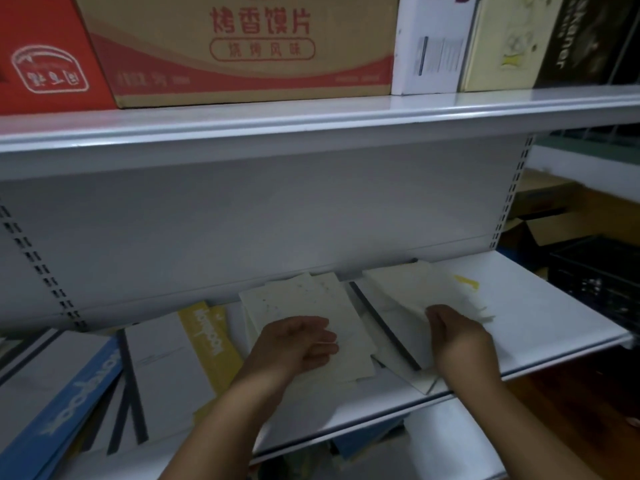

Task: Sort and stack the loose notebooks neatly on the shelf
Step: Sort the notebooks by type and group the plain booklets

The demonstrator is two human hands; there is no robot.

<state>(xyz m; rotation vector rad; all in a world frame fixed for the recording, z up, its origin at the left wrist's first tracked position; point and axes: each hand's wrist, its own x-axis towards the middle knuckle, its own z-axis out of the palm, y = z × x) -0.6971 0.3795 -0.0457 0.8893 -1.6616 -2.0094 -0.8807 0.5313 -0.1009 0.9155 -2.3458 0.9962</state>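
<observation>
Loose notebooks lie scattered on the white metal shelf (pixel 540 317). My left hand (pixel 298 344) rests with relaxed fingers on a pale cream notebook (pixel 304 296) in the middle of the shelf. My right hand (pixel 457 332) holds the near edge of another cream notebook with yellow marks (pixel 415 285), which looks slightly lifted and blurred. A dark-spined notebook (pixel 384 323) lies between the two hands. To the left lie a yellow notebook (pixel 207 330), a white one (pixel 162 362) and a blue one (pixel 76 403).
The shelf's grey back panel (pixel 242 216) rises behind the notebooks. The upper shelf (pixel 311 123) carries cardboard boxes (pixel 242 50) just overhead. A black crate (pixel 602 278) and open cartons stand at the right beyond the shelf end. More books lie on the lower shelf.
</observation>
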